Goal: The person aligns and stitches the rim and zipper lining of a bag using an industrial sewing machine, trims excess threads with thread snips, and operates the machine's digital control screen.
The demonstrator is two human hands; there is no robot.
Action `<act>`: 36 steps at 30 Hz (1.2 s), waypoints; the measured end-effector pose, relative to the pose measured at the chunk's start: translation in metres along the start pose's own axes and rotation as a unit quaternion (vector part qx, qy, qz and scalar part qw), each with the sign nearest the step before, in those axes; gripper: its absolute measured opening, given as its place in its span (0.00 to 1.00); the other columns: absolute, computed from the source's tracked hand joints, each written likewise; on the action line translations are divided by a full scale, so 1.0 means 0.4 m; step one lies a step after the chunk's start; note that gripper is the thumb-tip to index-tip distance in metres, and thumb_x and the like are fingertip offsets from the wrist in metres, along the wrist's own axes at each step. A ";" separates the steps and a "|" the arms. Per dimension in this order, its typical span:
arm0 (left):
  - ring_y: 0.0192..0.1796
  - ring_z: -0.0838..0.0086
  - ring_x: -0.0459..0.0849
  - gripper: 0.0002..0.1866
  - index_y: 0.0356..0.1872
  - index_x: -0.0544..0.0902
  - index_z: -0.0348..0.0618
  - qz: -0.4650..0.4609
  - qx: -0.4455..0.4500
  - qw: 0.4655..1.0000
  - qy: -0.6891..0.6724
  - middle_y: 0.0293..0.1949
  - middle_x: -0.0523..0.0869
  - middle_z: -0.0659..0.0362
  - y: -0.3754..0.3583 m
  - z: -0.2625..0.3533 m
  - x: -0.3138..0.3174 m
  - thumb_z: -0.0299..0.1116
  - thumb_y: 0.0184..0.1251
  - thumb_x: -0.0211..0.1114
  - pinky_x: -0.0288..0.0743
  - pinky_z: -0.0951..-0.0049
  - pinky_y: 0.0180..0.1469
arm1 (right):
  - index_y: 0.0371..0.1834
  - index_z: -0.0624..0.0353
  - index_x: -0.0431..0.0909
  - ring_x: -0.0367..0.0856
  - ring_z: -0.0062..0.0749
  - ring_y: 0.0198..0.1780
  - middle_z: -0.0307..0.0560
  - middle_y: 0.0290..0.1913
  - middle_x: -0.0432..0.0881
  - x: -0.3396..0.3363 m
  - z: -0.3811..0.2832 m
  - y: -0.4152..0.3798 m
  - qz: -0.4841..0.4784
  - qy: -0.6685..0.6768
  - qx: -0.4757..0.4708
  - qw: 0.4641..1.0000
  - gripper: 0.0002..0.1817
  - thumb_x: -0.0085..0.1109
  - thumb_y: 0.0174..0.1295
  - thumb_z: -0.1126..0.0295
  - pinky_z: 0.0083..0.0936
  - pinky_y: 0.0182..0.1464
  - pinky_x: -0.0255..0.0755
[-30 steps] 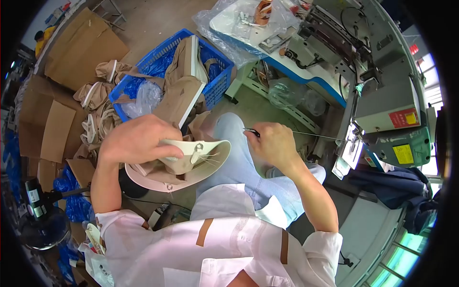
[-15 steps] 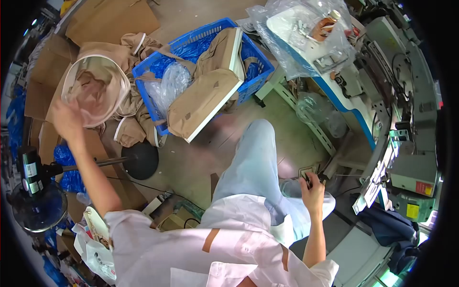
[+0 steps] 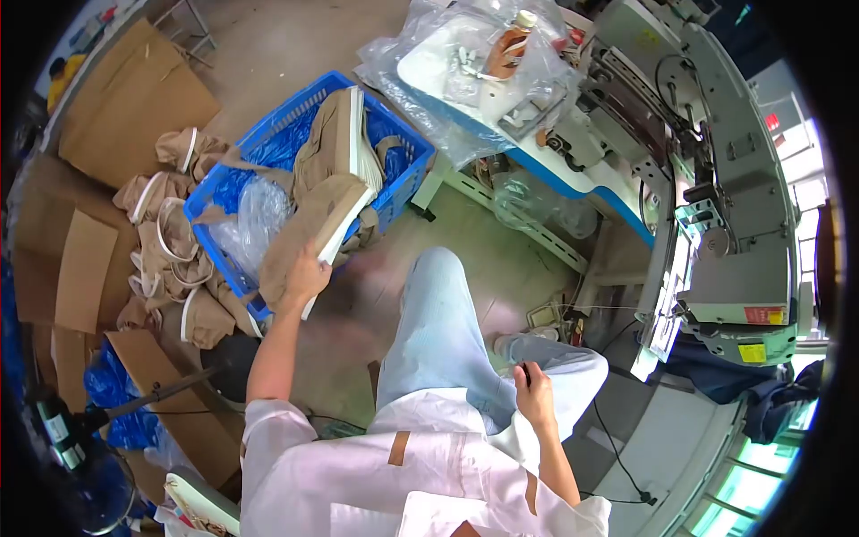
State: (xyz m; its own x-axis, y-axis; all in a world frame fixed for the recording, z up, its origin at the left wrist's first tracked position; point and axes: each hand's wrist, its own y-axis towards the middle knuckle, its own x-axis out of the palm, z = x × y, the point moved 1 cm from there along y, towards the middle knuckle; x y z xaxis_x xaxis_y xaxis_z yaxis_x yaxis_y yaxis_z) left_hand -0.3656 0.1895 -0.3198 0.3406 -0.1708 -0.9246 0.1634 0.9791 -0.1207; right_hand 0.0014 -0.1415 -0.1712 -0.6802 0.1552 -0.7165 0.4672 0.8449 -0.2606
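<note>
Our left hand [image 3: 307, 276] is out at the blue basket [image 3: 404, 183], fingers curled over the near end of a tan hat piece [image 3: 309, 234] with a cream-white edge. That piece is a flat, stiff-looking slab of khaki cloth, tilted and hanging over the basket's near rim, its pale border running along the right side. Just behind it a second folded tan piece [image 3: 338, 134] stands nearly upright in the basket, showing the same white edge. Crumpled clear plastic [image 3: 253, 215] fills the basket's left corner over a blue liner.

Our right hand [image 3: 534, 396] rests down by the thigh of the pale blue trousers [image 3: 438, 331], fingers closed around a small dark tool [image 3: 526, 372]; we cannot make out what kind. A thin thread [image 3: 608, 309] runs toward the machine.

Left of the basket, a heap of finished tan hats [image 3: 174, 255] with white bands lies on the floor, touching the basket's side. Flattened cardboard [image 3: 134, 94] spreads beyond them. The floor [image 3: 286, 40] is bare concrete, worn and a little stained. At lower left stands a black fan [image 3: 67, 438] on a pole. To the right, a grey sewing machine [image 3: 734, 224] sits on a white table with blue trim [image 3: 573, 183], and clear plastic sheeting [image 3: 447, 107] covers the table's far end, with a brown bottle [image 3: 507, 40] under it.
</note>
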 end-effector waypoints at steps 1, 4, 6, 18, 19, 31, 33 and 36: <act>0.44 0.43 0.85 0.24 0.63 0.70 0.37 -0.039 -0.045 0.998 0.008 0.38 0.86 0.42 -0.003 0.005 -0.034 0.30 0.66 0.56 0.79 0.50 0.49 | 0.42 0.67 0.77 0.82 0.54 0.31 0.62 0.30 0.82 0.004 0.003 0.005 0.004 0.007 0.001 1.000 0.12 0.58 0.68 0.66 0.38 0.36 0.74; 0.37 0.49 0.87 0.20 0.59 0.74 0.39 0.157 0.021 0.986 -0.057 0.28 0.87 0.46 0.032 -0.181 0.001 0.30 0.67 0.51 0.78 0.52 0.45 | 0.44 0.67 0.78 0.82 0.53 0.32 0.61 0.31 0.83 0.010 -0.009 0.027 -0.004 0.008 -0.019 1.000 0.13 0.58 0.68 0.65 0.37 0.37 0.75; 0.37 0.55 0.87 0.15 0.53 0.76 0.41 0.170 -0.129 0.955 -0.206 0.29 0.87 0.48 0.021 -0.159 -0.119 0.31 0.69 0.52 0.78 0.56 0.43 | 0.44 0.65 0.80 0.84 0.55 0.34 0.60 0.31 0.83 0.012 -0.051 0.053 -0.002 0.033 -0.044 0.998 0.13 0.61 0.66 0.65 0.39 0.38 0.77; 0.61 0.45 0.76 0.26 0.60 0.74 0.33 0.049 0.124 0.991 -0.004 0.61 0.76 0.42 -0.041 -0.067 0.087 0.33 0.63 0.66 0.72 0.52 0.62 | 0.44 0.63 0.83 0.85 0.45 0.30 0.57 0.31 0.85 0.061 -0.208 0.066 -0.068 0.071 -0.162 0.982 0.13 0.65 0.64 0.64 0.35 0.35 0.77; 0.61 0.45 0.76 0.23 0.60 0.74 0.34 -0.007 0.112 0.993 -0.022 0.60 0.77 0.42 -0.032 -0.077 0.044 0.32 0.65 0.64 0.71 0.53 0.62 | 0.44 0.63 0.84 0.85 0.46 0.31 0.57 0.32 0.85 0.069 -0.184 0.066 -0.074 0.079 -0.155 0.982 0.13 0.64 0.65 0.64 0.35 0.36 0.77; 0.38 0.46 0.83 0.14 0.49 0.77 0.33 0.500 0.052 0.861 0.073 0.36 0.85 0.41 0.050 -0.124 -0.683 0.35 0.73 0.54 0.76 0.49 0.38 | 0.43 0.58 0.83 0.83 0.57 0.36 0.59 0.31 0.85 0.083 -0.024 0.026 0.002 0.136 -0.058 0.989 0.17 0.57 0.68 0.56 0.47 0.44 0.77; 0.40 0.43 0.83 0.16 0.53 0.75 0.32 0.530 0.029 0.847 0.032 0.39 0.85 0.38 -0.050 0.030 -0.762 0.36 0.74 0.54 0.75 0.46 0.39 | 0.43 0.58 0.83 0.83 0.57 0.37 0.59 0.31 0.85 0.093 -0.023 0.021 -0.005 0.148 -0.052 0.988 0.16 0.57 0.68 0.56 0.46 0.44 0.77; 0.44 0.37 0.82 0.20 0.60 0.73 0.32 0.392 -0.028 0.918 0.054 0.43 0.83 0.33 -0.125 0.106 -0.708 0.38 0.76 0.52 0.73 0.42 0.41 | 0.43 0.60 0.83 0.84 0.56 0.38 0.59 0.33 0.85 0.093 -0.041 0.016 -0.032 0.175 -0.061 0.982 0.17 0.58 0.67 0.56 0.45 0.45 0.77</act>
State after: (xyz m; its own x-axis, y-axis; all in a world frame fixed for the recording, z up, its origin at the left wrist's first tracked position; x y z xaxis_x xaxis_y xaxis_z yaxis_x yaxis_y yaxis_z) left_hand -0.4308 0.1843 -0.0366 0.2392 0.5974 -0.7654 -0.1414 0.8013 0.5813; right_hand -0.0301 -0.1220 -0.1889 -0.8678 0.2489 -0.4301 0.3617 0.9098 -0.2033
